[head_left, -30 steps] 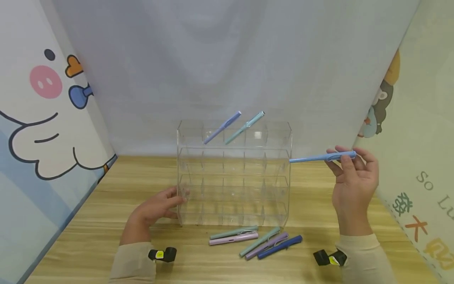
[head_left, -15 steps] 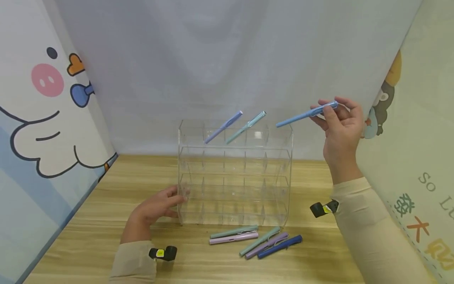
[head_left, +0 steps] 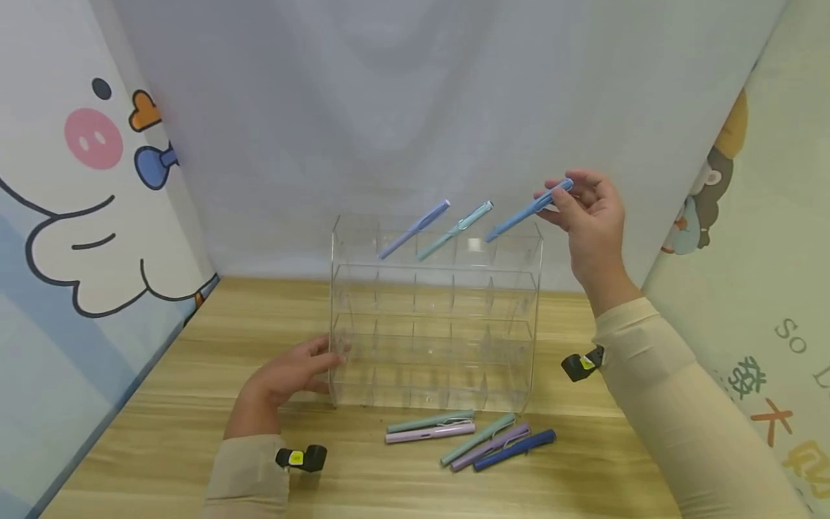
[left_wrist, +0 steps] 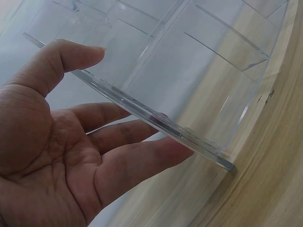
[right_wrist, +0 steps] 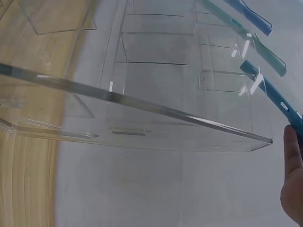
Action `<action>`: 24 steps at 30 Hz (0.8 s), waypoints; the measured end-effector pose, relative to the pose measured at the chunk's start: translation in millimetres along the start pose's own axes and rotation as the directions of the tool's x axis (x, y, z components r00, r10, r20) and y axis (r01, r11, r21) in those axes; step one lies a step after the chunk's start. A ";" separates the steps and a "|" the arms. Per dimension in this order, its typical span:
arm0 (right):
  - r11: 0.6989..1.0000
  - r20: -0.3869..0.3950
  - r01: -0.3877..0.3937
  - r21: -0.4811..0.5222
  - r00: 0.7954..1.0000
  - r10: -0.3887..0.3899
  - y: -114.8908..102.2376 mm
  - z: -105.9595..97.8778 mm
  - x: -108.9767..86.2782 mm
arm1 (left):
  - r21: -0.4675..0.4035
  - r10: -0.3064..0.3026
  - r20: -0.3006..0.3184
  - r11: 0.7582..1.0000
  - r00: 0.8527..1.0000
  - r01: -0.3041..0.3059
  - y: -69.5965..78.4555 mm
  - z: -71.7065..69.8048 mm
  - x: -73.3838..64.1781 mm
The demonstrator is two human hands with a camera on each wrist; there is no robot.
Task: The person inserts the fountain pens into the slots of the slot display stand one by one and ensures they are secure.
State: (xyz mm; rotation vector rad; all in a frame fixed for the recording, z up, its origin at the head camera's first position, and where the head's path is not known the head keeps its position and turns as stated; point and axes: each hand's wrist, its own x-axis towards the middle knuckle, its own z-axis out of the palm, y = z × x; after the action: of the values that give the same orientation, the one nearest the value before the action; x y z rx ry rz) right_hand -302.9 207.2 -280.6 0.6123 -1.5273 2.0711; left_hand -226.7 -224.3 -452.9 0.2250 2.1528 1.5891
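The right hand (head_left: 593, 216) is raised at the upper right of the clear rack (head_left: 431, 351), forearm slanting up and inward, its fingers pinching the capped end of a light blue pen (head_left: 530, 210). The pen tilts down to the left, its lower end at the top tier's right part; whether it touches is unclear. The left hand (head_left: 288, 371) reaches in low, thumb and fingers gripping the rack's left side panel. Against 0.5 s ago, the right hand and pen sit farther left, the pen tilted more steeply; the left hand keeps its place, as do 2 pens (head_left: 455, 231) leaning in the top tier and 5 pens (head_left: 491, 447) lying on the surface (head_left: 162, 425)
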 end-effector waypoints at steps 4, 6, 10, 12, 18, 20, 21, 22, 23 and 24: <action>0.999 0.033 -0.038 -0.030 0.999 0.039 5.8 0.8 -1.1 | 0.000 -0.017 -0.009 1.000 1.000 0.017 2.2 0.0 -0.6; 0.997 0.045 -0.056 -0.048 0.997 0.058 8.8 1.2 -2.2 | -0.001 -0.020 -0.009 1.000 1.000 0.020 2.8 -0.2 -0.5; 0.992 0.088 -0.077 -0.101 0.992 0.086 12.9 2.6 -5.1 | -0.015 -0.016 -0.005 1.000 1.000 0.016 2.6 -0.1 -0.5; 0.989 0.109 -0.074 -0.130 0.990 0.088 13.1 3.4 -6.0 | -0.019 -0.014 -0.002 1.000 1.000 0.014 2.6 0.0 -0.5; 0.982 0.148 -0.079 -0.172 0.983 0.105 11.9 4.3 -6.0 | -0.010 -0.015 -0.011 1.000 1.000 0.015 3.7 -0.1 -1.0; 0.979 0.160 -0.082 -0.186 0.981 0.113 11.9 3.9 -5.9 | -0.013 -0.012 -0.009 1.000 1.000 0.012 3.6 -0.2 -0.8; 0.978 0.166 -0.085 -0.192 0.979 0.117 12.0 3.8 -5.9 | -0.015 -0.011 -0.009 1.000 1.000 0.011 3.3 -0.3 -0.7; 0.976 0.172 -0.084 -0.199 0.978 0.120 12.0 3.7 -6.0 | -0.014 -0.011 -0.009 1.000 1.000 0.011 3.1 -0.4 -0.8; 0.975 0.177 -0.086 -0.205 0.977 0.123 11.9 3.9 -6.1 | -0.012 -0.011 -0.010 1.000 1.000 0.011 2.8 -0.4 -0.9; 0.974 0.179 -0.088 -0.209 0.976 0.127 12.0 4.1 -6.1 | -0.013 -0.010 -0.009 1.000 1.000 0.010 2.5 -0.4 -1.0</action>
State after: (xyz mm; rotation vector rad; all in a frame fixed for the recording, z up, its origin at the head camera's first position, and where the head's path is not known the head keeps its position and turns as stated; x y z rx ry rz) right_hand -305.3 199.5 -292.1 0.6811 -1.8900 1.9493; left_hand -226.4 -224.2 -450.3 0.2036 2.1467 1.6007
